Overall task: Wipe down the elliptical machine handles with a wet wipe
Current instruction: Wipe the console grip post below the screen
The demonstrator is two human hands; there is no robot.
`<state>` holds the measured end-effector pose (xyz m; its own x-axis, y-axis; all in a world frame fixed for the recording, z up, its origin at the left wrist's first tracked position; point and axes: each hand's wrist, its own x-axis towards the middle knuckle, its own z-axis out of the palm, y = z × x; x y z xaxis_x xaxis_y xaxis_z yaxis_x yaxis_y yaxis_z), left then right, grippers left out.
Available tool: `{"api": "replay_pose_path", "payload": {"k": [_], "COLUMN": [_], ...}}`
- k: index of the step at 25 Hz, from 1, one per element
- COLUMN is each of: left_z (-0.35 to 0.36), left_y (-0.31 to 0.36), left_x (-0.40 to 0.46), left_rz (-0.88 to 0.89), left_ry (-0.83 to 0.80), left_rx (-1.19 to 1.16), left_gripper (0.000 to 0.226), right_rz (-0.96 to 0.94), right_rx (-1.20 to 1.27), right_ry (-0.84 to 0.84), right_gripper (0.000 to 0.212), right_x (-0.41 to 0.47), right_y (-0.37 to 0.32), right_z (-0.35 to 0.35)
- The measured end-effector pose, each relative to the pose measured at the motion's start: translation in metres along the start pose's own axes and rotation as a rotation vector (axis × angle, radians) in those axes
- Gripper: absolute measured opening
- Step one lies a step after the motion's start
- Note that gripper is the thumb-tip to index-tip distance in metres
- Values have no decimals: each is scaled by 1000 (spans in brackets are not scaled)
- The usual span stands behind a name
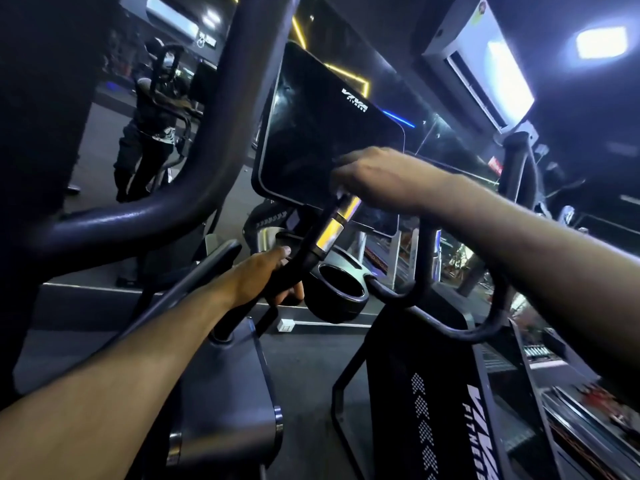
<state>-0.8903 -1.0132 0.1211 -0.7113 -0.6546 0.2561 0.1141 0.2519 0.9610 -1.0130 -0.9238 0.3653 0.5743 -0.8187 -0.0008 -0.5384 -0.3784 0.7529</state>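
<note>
Right hand is curled over the top of the inner handle, just below the screen — any wipe is hidden. Left hand grips the same handle lower down. Looks mid-task; the big outer handle, left of the screen, seemingly remains. Dim gym, ceiling light glaring.

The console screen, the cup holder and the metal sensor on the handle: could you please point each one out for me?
console screen [322,140], head view, middle of the dark glass.
cup holder [341,291], head view, near rim of the ring.
metal sensor [330,233], head view, shiny band on the handle.
</note>
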Motion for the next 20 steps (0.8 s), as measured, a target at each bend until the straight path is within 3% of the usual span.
{"api": "replay_pose_path", "payload": {"k": [5, 9, 11, 15, 18, 20], "left_z": [-6, -9, -8, -7, -4, -6], "left_y": [-10, -15, -13, -9, -6, -6], "left_x": [4, 8, 8, 6, 3, 4], "left_rz": [22, 36, 40, 42, 45, 43], "left_ry": [-49, -65, -60, -66, -40, -47], "left_rx": [-47, -70, -56, -99, -83, -96], "left_gripper": [84, 80, 79, 77, 74, 74], "right_rz": [-106, -191, -84, 155, 305, 372], "right_rx": [19, 115, 108, 189, 222, 101], "right_ry": [-217, -116, -71, -46, -152, -294], "right_gripper": [18, 24, 31, 17, 22, 31], "right_x": [20, 11, 14, 19, 31, 42], "right_y": [-60, -41, -2, 39, 28, 14], "right_z": [17, 17, 5, -13, -14, -18]}}
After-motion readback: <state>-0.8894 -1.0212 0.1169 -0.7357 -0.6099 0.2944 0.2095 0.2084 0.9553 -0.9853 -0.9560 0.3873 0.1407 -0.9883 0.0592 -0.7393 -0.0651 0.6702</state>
